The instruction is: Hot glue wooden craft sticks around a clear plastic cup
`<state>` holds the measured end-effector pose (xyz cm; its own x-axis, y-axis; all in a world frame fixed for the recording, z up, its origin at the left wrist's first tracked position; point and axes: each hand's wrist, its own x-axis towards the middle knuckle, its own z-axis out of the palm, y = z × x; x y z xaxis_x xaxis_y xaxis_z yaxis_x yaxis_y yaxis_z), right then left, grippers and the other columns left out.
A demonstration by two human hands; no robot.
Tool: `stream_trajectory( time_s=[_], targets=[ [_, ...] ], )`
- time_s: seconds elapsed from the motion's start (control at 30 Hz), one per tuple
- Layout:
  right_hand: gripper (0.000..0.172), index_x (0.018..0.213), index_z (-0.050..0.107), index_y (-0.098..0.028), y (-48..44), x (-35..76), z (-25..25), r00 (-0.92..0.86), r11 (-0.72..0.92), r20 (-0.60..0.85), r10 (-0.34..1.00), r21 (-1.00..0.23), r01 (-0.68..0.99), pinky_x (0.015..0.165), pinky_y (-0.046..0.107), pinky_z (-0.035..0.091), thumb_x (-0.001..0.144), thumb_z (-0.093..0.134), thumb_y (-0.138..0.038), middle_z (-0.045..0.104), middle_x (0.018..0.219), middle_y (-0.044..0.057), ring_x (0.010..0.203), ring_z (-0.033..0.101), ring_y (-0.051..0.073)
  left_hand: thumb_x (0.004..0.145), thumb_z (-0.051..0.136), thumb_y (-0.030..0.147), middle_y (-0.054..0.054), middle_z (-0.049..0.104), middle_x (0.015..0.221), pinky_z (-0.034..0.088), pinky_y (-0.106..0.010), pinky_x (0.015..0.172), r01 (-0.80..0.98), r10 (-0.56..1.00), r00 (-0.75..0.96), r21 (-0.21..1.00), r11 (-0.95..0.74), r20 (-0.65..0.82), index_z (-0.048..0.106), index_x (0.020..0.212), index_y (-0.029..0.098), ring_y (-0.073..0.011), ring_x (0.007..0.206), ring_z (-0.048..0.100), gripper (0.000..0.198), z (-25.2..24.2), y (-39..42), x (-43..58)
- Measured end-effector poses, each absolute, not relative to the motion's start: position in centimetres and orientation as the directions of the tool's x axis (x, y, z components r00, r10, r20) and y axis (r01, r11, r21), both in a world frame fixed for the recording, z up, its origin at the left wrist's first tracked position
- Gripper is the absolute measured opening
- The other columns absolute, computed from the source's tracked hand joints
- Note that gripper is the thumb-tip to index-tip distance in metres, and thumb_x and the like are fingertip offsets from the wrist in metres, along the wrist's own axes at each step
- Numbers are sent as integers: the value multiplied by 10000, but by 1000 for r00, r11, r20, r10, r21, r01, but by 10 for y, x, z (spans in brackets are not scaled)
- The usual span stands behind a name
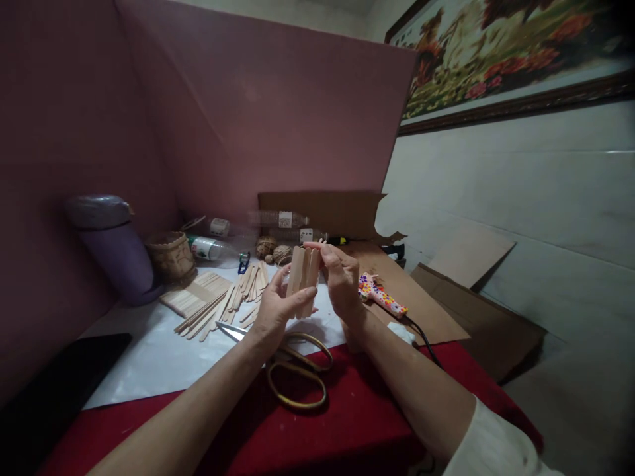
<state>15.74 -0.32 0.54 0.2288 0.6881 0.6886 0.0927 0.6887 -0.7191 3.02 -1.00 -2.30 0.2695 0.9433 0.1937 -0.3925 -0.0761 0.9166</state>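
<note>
My left hand [278, 304] is closed around a row of upright wooden craft sticks [301, 271], set side by side, with its thumb across their front. Something clear shows at their edge, but I cannot make out what it is. At the right end of the row, my right hand [344, 281] has its fingers pinched together on a craft stick, whose tip shows near the top. Below my hands lies a pair of large scissors [297, 403] with gold handles, its blades partly behind my left wrist. A flower-patterned glue gun [384, 297] rests right of my right hand.
Loose craft sticks [238, 297] and a stacked bundle [196, 294] lie on white paper [143, 360] over a red cloth [357, 396]. Behind are plastic bottles [213, 250], twine balls [282, 254] and a woven-look pot [171, 258]. A purple tumbler [116, 258] stands left; cardboard [421, 304] lies right.
</note>
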Motion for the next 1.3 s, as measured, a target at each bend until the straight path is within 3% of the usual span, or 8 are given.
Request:
stream_trajectory(
  time_s=[0.23,0.47,0.83,1.3],
  targets=[
    [345,818,715,-198,1,158,7,242,629,597,765,-773,-81,569,254,381,886,575,-506,566,662,-16,592,454,120,644,863,382,-22,646,846,611,-322,565,-396,936,305,917,-47,179,549,1171,181,-144,617,637,646,-22,-9,31],
    [340,654,579,-204,4,156,8,233,614,576,784,-773,-156,523,239,320,811,682,-488,459,624,-45,559,372,99,645,864,358,-12,653,817,603,-314,564,-410,933,322,912,-17,162,550,1137,180,-143,588,641,610,-22,-10,31],
    [348,648,532,-205,8,149,3,293,638,584,757,-757,-141,546,244,310,829,660,-473,431,618,-52,576,353,99,661,838,378,-8,650,745,574,-306,546,-450,929,355,890,71,106,541,1019,165,-139,543,622,511,-21,-16,34],
    [351,670,442,-226,14,143,-6,367,616,576,731,-787,8,563,245,339,855,565,-497,401,642,-48,604,372,112,654,829,372,-18,648,691,561,-318,562,-468,919,395,862,197,5,610,922,155,-144,572,596,408,-21,-22,39]
  ],
)
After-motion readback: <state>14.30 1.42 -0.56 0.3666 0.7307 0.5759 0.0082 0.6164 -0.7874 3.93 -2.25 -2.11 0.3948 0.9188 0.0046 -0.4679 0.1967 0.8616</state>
